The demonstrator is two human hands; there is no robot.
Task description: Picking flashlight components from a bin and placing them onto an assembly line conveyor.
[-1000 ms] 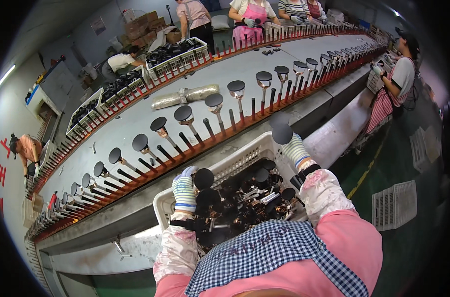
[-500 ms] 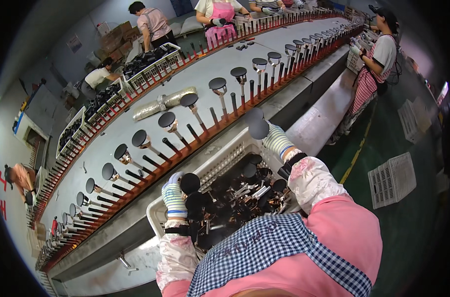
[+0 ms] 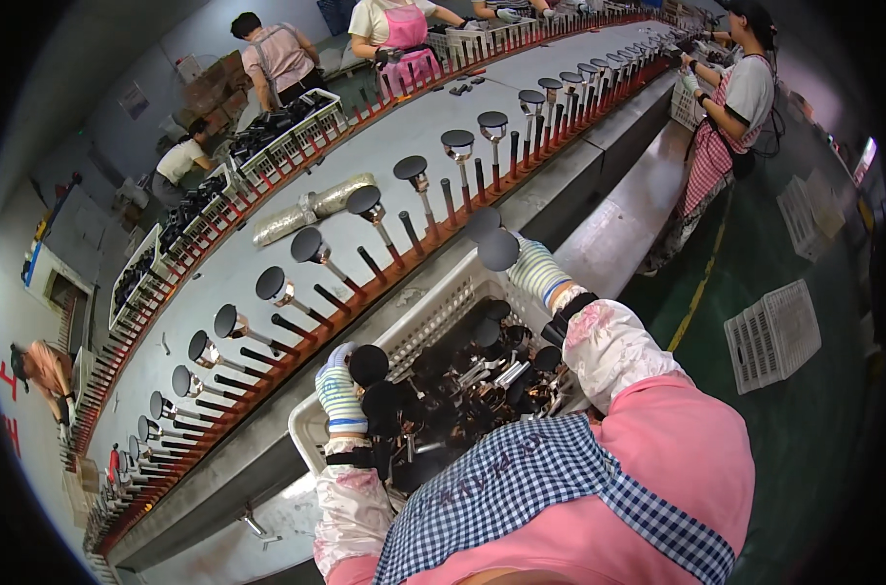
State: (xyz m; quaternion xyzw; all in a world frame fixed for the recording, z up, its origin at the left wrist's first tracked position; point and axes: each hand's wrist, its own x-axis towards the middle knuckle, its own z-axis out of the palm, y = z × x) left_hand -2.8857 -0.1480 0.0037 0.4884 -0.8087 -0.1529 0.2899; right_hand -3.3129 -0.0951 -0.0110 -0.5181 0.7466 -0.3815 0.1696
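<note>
My right hand [image 3: 537, 273], in a striped knit glove, is closed around metal-stemmed parts with flat black disc tops [image 3: 498, 250]. It is above the right end of a white slotted plastic crate [image 3: 443, 317]. At the crate's left end, my left hand [image 3: 340, 392], gloved likewise, is curled closed against more black-disc metal parts [image 3: 369, 365]. Its fingertips are partly hidden, as are the stems it seems to grip. Inside the crate lies a jumble of shiny metal and black-disc parts [image 3: 506, 375].
Beyond the crate, a curved line of red holders with black rods carries upright black-disc parts [image 3: 309, 246]. A wrapped roll [image 3: 314, 210] lies on the grey table [image 3: 384, 127]. Co-workers stand around it, one in a checked apron [image 3: 706, 180] at right. A white crate [image 3: 774, 336] is on the green floor.
The row of disc-topped parts has shifted left and slightly down, and the whole view has turned a little. Both hands keep their grips, with the right moving slightly left.
</note>
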